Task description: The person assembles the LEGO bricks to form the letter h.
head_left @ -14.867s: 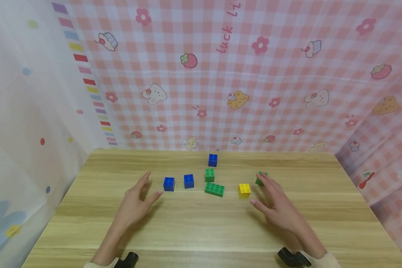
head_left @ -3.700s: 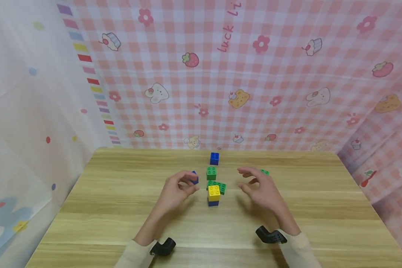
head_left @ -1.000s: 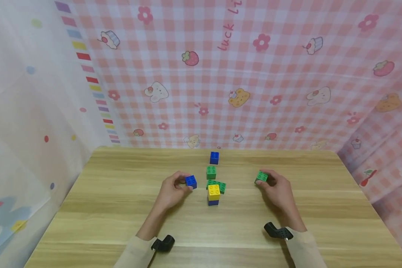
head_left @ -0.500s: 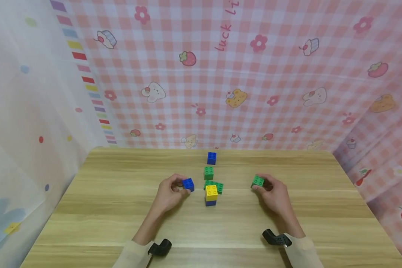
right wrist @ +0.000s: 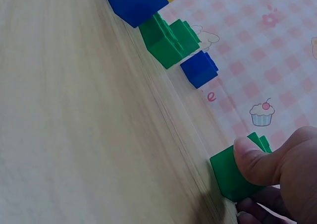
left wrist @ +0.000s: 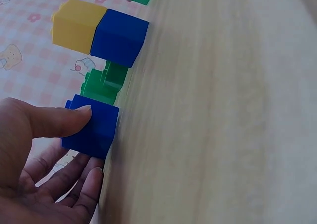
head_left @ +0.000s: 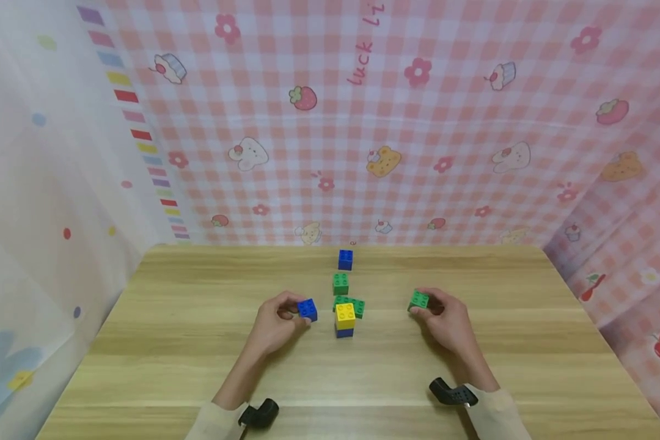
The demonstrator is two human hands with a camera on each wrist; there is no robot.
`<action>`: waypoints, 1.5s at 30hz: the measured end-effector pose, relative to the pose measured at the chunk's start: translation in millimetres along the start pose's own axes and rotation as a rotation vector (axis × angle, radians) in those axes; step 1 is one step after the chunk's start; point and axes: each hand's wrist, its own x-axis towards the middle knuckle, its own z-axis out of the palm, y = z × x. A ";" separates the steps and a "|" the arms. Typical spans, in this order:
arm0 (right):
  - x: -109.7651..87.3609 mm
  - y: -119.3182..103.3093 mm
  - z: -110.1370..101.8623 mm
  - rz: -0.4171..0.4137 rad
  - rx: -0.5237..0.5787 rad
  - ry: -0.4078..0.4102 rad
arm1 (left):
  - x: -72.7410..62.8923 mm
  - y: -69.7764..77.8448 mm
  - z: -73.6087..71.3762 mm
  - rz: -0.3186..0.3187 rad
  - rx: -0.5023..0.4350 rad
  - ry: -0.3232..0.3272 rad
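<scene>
1. Our left hand (head_left: 275,324) pinched a blue brick (head_left: 307,310), thumb on its near side, the grip parted only by the brick's width. The brick sat at the fingertips, studs up; we could not tell whether it touched the table (head_left: 396,373).
2. Our right hand (head_left: 450,324) pinched a green brick (head_left: 418,300) likewise, parted just enough to take it, with the thumb on the near side and studs up. We could not tell whether it cleared the wood.
3. Between both grips, nearer the left one, we saw a yellow brick (head_left: 345,315) stacked on a lower blue brick (head_left: 344,333).
4. Just behind that stack, also between the grips, lay a long green brick (head_left: 359,308), partly hidden.
5. Farther from us than either grip stood a small green brick (head_left: 340,284), then a far blue brick (head_left: 345,261).
6. Below each grip, our pale sleeves (head_left: 497,415) bore black mounts (head_left: 453,393). Beyond both grips, a checked cloth (head_left: 335,122) rose behind the table.
</scene>
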 end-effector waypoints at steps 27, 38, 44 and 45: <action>-15.7 -13.4 17.3 -0.030 0.051 -0.052 | -15.3 -0.8 1.1 -0.013 -0.027 -0.058; -22.8 -23.4 24.3 -0.014 0.057 -0.093 | -21.2 0.8 2.9 0.001 -0.046 -0.094; -28.1 -29.5 29.9 -0.014 0.033 -0.107 | -24.7 2.3 4.2 0.009 -0.045 -0.106; -28.7 -30.0 31.2 -0.020 0.033 -0.105 | -25.1 2.4 4.5 0.011 -0.047 -0.107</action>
